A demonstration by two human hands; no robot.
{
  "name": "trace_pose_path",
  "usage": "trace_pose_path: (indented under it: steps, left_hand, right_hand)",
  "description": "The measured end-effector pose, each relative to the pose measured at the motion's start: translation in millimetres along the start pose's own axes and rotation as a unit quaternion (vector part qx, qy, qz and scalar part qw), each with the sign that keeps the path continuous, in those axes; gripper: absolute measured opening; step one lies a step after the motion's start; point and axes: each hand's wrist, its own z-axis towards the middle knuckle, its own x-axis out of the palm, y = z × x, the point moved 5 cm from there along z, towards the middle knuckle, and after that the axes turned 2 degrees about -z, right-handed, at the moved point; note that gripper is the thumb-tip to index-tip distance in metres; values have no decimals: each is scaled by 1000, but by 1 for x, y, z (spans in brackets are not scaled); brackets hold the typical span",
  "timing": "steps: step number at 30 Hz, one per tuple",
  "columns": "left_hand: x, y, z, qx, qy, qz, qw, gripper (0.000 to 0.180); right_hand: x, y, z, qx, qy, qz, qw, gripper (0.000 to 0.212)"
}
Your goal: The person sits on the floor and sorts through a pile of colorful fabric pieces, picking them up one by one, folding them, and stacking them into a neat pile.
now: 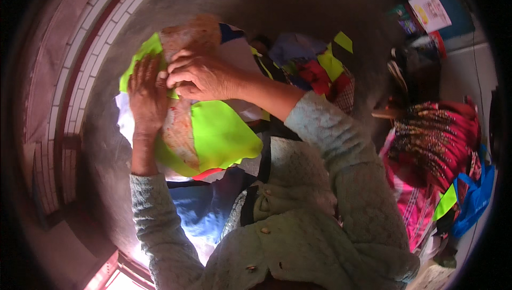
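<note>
A worn brown board or sheet [192, 31] with reddish marks lies in front of me, partly covered by neon-green cloth [221, 132]. More of the green cloth shows at its far left edge. Fingers stretched, my left hand [146, 92] lies flat on that left part and presses it down. My right hand [205, 76] is beside it, fingers curled together close to the left fingertips. A bit of green cloth shows just under the right fingers, but what they pinch is hidden. Whitish cloth [242, 58] sits beyond my right wrist.
Mixed cloth scraps [314, 63] in red, grey and neon green lie on the floor [256, 2] to the right. Farther right are a pink patterned cloth [432, 146], a blue bag [474, 199] and a white printed box [429, 11]. A brick-patterned wall edge [85, 60] runs along the left.
</note>
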Motion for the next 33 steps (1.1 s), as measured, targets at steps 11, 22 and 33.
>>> trace_pose_path:
  steps: [11,22,33]
  left_hand:
    - [7,3,-3,57,57,15,997,44]
    - [-5,-20,6,99,102,-5,990,42]
    - [-12,-29,7,-56,129,-43,989,53]
  right_hand:
    - [-192,-53,-275,433,-212,21,876,19]
    - [11,-12,-650,755,-402,219,469,16]
    - [13,-92,-605,756,-264,108,590,23]
